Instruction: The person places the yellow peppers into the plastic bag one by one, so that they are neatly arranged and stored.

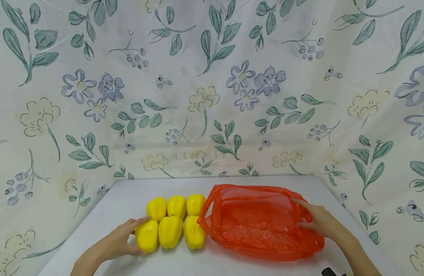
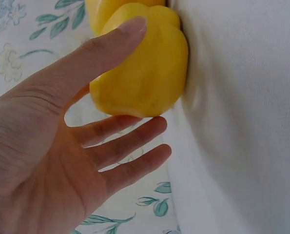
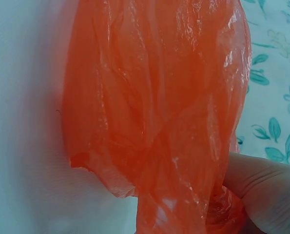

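Peppers [image 1: 174,223], six yellow ones, lie in two rows on the white table [image 1: 129,199], at 9 o'clock from the orange bag [image 1: 260,222] and touching its open mouth. Left hand [image 1: 120,241] is spread, fingers nearly straight: thumb over the top of the nearest pepper [image 2: 145,68], the other fingers [image 2: 130,146] just under it. Right hand [image 1: 319,220] rests on the bag's 3 o'clock end, pinching a bunch of the plastic [image 3: 222,204].

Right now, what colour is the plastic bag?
Orange-red and see-through; the plastic bag shows best in the head view.
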A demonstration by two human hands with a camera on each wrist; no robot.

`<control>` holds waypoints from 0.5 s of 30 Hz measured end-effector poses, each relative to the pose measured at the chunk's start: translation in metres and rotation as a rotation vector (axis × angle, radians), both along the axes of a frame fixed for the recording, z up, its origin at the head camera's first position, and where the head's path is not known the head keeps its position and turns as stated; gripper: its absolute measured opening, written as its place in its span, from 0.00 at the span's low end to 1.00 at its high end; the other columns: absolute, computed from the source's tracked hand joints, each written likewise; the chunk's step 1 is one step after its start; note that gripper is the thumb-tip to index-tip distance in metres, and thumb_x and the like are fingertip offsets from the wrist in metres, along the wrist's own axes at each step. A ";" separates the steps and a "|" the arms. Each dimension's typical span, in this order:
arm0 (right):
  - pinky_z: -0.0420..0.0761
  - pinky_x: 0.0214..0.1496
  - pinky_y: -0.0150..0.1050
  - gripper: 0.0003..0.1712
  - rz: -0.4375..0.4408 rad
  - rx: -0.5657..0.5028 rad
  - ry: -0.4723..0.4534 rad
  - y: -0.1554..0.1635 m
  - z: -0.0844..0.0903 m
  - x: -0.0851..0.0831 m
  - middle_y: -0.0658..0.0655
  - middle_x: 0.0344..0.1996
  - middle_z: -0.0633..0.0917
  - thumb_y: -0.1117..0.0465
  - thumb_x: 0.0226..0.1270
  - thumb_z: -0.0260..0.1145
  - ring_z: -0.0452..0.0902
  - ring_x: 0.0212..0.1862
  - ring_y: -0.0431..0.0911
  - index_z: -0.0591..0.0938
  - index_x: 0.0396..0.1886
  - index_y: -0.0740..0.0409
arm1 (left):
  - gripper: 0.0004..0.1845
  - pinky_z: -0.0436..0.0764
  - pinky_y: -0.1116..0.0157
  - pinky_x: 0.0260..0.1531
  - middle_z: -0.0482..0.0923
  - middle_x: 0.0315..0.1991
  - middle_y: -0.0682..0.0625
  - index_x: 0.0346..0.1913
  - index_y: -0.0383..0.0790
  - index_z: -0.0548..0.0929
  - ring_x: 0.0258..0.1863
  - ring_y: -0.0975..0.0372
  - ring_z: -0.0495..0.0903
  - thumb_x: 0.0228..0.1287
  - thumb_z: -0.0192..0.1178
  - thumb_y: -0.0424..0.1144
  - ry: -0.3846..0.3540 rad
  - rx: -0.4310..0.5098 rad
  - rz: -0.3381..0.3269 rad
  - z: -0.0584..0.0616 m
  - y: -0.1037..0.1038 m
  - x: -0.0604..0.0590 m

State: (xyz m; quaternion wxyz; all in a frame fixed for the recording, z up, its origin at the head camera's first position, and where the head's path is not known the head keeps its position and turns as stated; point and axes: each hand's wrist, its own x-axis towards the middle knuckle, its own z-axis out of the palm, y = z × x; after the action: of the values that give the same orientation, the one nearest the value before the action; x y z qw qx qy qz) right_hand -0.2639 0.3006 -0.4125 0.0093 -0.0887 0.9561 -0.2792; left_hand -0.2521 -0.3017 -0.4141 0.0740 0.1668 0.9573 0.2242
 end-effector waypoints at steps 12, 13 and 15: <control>0.82 0.42 0.45 0.44 0.037 0.025 0.041 0.003 -0.001 -0.001 0.63 0.54 0.76 0.56 0.46 0.72 0.75 0.49 0.53 0.64 0.65 0.50 | 0.49 0.76 0.49 0.45 0.69 0.54 0.46 0.65 0.54 0.62 0.47 0.57 0.71 0.36 0.71 0.57 0.015 0.004 -0.006 -0.001 0.000 0.000; 0.82 0.41 0.45 0.44 0.039 0.024 0.041 0.003 -0.002 -0.001 0.63 0.54 0.76 0.56 0.46 0.72 0.75 0.49 0.53 0.64 0.65 0.50 | 0.49 0.76 0.49 0.45 0.69 0.54 0.47 0.65 0.55 0.62 0.47 0.57 0.70 0.35 0.71 0.58 0.016 -0.004 0.001 -0.001 0.001 0.000; 0.82 0.42 0.45 0.44 0.030 0.026 0.037 0.003 -0.002 -0.002 0.62 0.54 0.76 0.56 0.47 0.72 0.75 0.49 0.53 0.64 0.65 0.50 | 0.49 0.76 0.51 0.44 0.70 0.53 0.48 0.65 0.55 0.62 0.46 0.58 0.70 0.35 0.71 0.58 0.024 -0.014 0.002 0.001 0.001 0.001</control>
State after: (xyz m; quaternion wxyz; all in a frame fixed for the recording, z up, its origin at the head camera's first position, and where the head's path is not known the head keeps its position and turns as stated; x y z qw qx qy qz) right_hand -0.2658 0.3040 -0.4142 -0.0029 -0.1080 0.9581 -0.2651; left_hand -0.2513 -0.3009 -0.4132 0.0632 0.1681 0.9598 0.2156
